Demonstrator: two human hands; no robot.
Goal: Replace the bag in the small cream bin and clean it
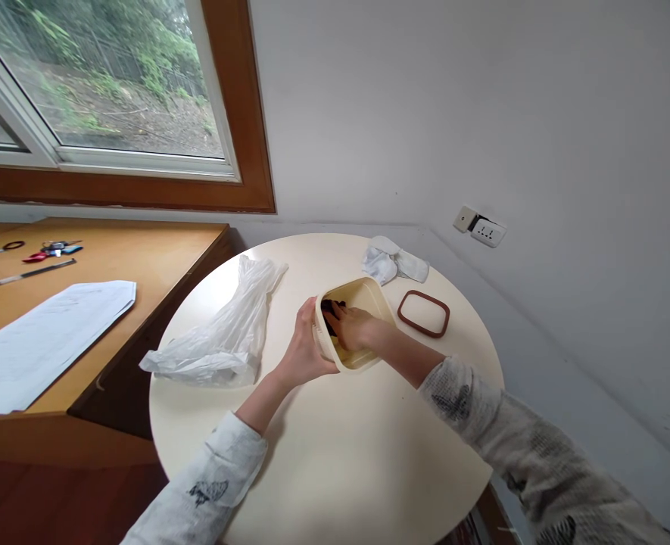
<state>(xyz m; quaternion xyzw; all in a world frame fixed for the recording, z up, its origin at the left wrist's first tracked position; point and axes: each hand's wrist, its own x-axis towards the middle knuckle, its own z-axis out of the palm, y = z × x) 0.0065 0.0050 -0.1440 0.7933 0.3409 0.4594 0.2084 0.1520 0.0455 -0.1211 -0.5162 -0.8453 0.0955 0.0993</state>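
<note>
the left hand (305,350) grips the cream bin (369,294)'s side. inside, the right hand (354,328) meets something dark (332,312), its fingertips hidden; whether they pinch, i cannot tell.

A round, cream-coloured table (335,454) carries a crumpled white plastic bag (226,333) stretching from the far side to the left edge, its tip reaching the rim, white cloth items (388,261) bunched by the far right edge, and a brown rounded-rectangular frame (441,331) lying flat near the right edge.

Papers (56,341) cut off left, dark item (328,306) part-hidden
</note>
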